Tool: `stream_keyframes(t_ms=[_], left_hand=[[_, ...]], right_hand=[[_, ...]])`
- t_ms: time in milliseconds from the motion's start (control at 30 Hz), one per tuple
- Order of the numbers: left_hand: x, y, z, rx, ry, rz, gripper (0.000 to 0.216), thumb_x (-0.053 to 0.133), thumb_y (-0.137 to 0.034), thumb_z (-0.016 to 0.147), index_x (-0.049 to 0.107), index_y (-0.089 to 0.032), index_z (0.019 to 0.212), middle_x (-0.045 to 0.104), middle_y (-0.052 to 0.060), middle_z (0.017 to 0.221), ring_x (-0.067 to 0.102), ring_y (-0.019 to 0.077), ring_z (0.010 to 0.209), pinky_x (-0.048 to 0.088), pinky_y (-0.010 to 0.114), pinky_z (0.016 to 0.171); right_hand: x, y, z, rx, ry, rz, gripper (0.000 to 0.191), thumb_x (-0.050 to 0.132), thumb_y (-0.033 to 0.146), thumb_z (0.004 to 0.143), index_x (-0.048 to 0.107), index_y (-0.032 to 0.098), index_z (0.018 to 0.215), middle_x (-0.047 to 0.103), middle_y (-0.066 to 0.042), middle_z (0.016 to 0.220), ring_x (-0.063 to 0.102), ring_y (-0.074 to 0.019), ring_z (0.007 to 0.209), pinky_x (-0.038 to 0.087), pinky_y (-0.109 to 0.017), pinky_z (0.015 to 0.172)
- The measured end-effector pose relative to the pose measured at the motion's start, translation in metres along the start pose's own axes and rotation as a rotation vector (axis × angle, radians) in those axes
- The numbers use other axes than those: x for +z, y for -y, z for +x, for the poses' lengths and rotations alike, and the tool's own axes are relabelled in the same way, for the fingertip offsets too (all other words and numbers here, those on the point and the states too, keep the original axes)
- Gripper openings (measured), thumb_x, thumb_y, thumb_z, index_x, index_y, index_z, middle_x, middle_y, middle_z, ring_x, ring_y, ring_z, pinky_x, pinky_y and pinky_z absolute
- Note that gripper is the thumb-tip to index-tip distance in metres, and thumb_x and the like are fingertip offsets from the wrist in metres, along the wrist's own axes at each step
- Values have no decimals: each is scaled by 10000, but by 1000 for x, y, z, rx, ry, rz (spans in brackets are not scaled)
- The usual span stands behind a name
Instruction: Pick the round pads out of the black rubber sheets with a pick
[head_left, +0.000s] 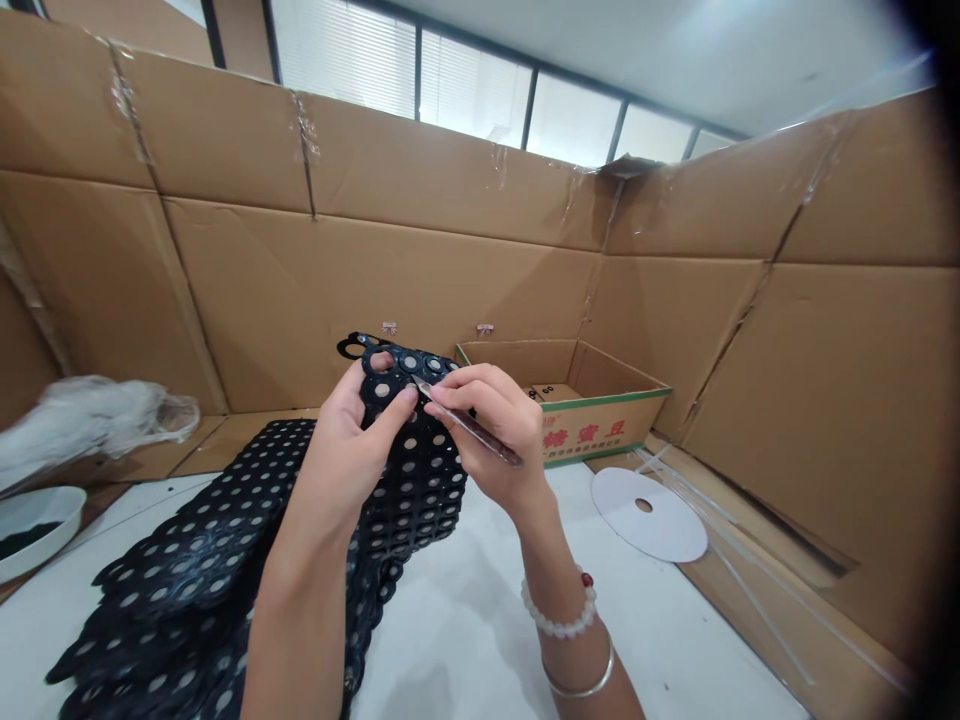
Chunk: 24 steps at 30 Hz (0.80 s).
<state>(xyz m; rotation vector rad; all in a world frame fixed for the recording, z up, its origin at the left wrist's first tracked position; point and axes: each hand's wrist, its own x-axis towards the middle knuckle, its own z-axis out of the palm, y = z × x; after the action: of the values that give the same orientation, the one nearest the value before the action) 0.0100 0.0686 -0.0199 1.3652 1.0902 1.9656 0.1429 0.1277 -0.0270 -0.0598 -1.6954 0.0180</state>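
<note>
A long black sheet [412, 470] patterned with rows of round pale spots hangs from my hands and spreads over the table. My left hand [352, 420] grips its upper edge, thumb in front and fingers behind, with one fingertip showing through a ring. Between the thumb and fingers of my right hand [499, 425] is a pair of slim pointed tweezers [480, 435]. Their tip meets the sheet near my left thumb, though I cannot make out whether it pinches anything. At the upper left a loose black ring [350, 347] sticks out from the sheet's edge.
Behind my right hand stands an open cardboard box [600, 425] with green edges and small pieces inside. A white disc [649, 515] with a centre hole lies at right. At left are a white bowl [71, 510] and clear plastic [112, 415]. Tall cardboard walls [450, 270] surround the white table [465, 630].
</note>
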Motion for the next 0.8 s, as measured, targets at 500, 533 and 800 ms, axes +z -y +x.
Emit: stream_keyframes(t_ms=[500,533,800], left_hand=[[6,-1,-2,286,161,354,205,619,-230,888,597,-221,1092,666,42,1084,615,217,1047,458,333,934],[7,-2,-3,286,171,357,194,619,-230,886,597,-216,1079,663,44,1076,613,218,1044,458,331,928],[17,-5,-6,88,195,184,235,630,-266,869,565,-243,1094,663,32,1130,609,215,1102,456,295,916]], right_hand=[[20,-16,-11,-106,-202,-148,213,599,30,871,560,212,767,636,-16,773,550,-155,741,499,-301,665],[19,-16,-11,-94,-205,-148,216,599,34,873,558,211,757,630,-14,763,547,-154,735,498,-304,666],[5,-15,-6,-93,-177,-60,175,540,66,911,580,230,865,751,-63,1008,707,-192,969,593,-410,850]])
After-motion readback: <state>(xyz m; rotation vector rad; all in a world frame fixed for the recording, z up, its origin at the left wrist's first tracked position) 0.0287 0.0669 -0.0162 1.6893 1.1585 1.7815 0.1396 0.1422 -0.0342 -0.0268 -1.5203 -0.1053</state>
